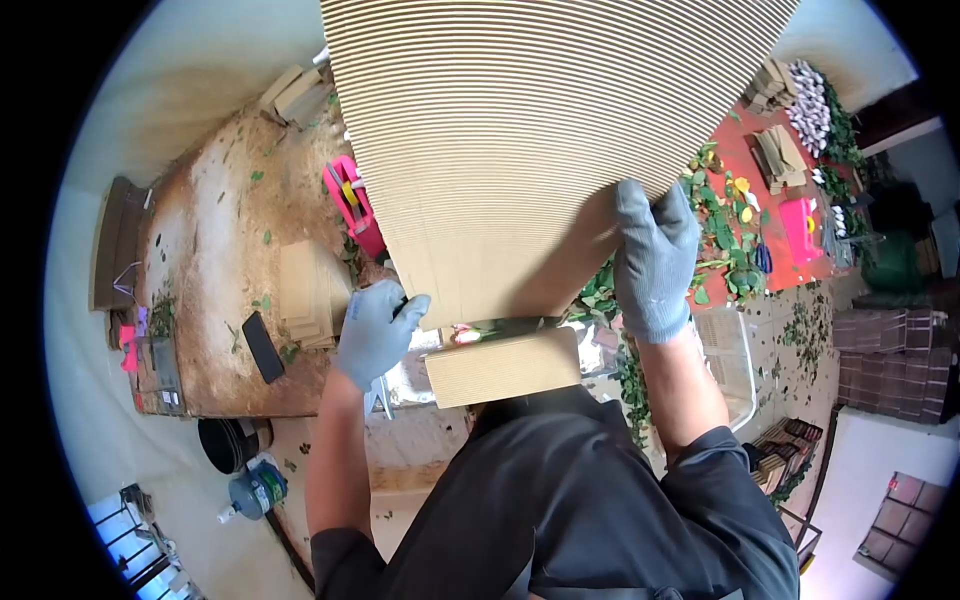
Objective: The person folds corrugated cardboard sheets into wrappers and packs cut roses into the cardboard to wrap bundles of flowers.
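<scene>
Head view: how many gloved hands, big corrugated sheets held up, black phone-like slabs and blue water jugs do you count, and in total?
Left gloved hand and right gloved hand: 2
Big corrugated sheet: 1
Phone-like slab: 1
Water jug: 1
Total: 5

The big tan corrugated cardboard sheet [560,130] is cut off by the top edge, leaving its far end unseen. It hides part of the bright pink plastic holder [352,205] and the inner ends of the green leafy stems [598,300]. How the fingers of the left grey-gloved hand [380,330] meet the sheet's underside can't be told. The printing on the translucent blue plastic bottle [257,490] is too small to read
</scene>
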{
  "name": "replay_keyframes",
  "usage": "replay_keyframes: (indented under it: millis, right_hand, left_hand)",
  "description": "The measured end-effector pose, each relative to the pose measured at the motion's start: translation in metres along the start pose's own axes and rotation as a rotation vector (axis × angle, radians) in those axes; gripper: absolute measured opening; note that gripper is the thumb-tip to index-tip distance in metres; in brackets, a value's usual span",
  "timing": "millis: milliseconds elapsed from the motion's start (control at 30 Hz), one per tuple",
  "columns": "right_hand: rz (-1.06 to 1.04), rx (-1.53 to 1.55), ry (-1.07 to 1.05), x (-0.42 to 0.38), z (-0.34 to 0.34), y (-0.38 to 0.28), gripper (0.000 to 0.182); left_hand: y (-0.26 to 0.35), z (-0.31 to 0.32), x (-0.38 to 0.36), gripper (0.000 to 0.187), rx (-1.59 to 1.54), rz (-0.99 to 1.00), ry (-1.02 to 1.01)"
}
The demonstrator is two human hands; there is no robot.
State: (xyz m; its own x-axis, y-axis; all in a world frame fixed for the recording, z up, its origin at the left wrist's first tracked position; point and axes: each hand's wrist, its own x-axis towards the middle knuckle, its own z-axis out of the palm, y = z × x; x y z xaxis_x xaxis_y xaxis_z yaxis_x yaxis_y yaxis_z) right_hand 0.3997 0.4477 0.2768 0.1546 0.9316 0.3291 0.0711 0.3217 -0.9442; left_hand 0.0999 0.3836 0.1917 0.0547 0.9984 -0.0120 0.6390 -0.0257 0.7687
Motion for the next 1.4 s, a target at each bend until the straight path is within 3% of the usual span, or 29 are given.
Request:
replay_keyframes:
  millis: [133,200,367,433,533,700,767,833,933,1000,1033,1133,1200,1400]
  right_hand:
    - [0.133,0.092,-0.018,0.001,0.004,0.026,0.017]
    - [0.205,0.066,-0.06,0.005,0.002,0.039,0.02]
    - [0.261,0.09,-0.081,0.012,0.014,0.073,0.022]
    - [0.292,0.048,-0.083,0.013,0.013,0.077,0.022]
    - [0.326,0.029,-0.082,0.012,0.015,0.072,0.022]
    - [0.32,0.041,-0.092,0.014,0.021,0.061,0.021]
    - [0.205,0.046,-0.085,0.012,0.026,0.073,0.019]
    - [0.203,-0.03,-0.113,0.008,0.027,0.081,0.018]
    - [0.16,-0.049,-0.124,0.001,0.036,0.07,0.015]
    - [0.285,-0.079,-0.128,-0.008,0.029,0.07,0.015]
    - [0.1,-0.194,-0.149,-0.012,0.025,0.079,0.014]
    - [-0.012,-0.319,-0.19,-0.025,0.008,0.091,0.01]
    - [0.053,-0.342,-0.167,-0.033,-0.006,0.107,0.01]
    - [-0.216,-0.662,-0.323,-0.034,-0.015,0.141,0.012]
  left_hand:
    - [0.015,0.01,0.002,0.025,0.009,-0.261,-0.146]
    - [0.005,0.022,0.006,0.023,-0.125,-0.175,-0.109]
    - [-0.017,0.031,0.013,0.019,0.153,-0.074,-0.198]
    - [-0.025,0.035,0.01,0.017,0.035,-0.32,-0.264]
    - [-0.024,0.041,0.012,0.019,-0.127,-0.312,-0.16]
    - [-0.039,0.039,0.008,0.023,-0.1,-0.227,-0.157]
    - [-0.043,0.041,0.006,0.026,-0.081,-0.203,-0.152]
    - [-0.051,0.044,0.004,0.029,-0.119,-0.383,-0.217]
    - [-0.074,0.064,-0.003,0.031,-0.115,-0.402,-0.207]
    - [-0.06,0.062,0.003,0.033,-0.058,-0.456,-0.241]
    - [-0.061,0.065,0.003,0.034,-0.032,-0.477,-0.265]
    - [-0.097,0.087,-0.005,0.042,-0.038,-0.51,-0.246]
    - [-0.094,0.09,0.001,0.048,0.177,-0.475,-0.327]
    - [-0.089,0.092,0.001,0.058,0.233,-0.494,-0.372]
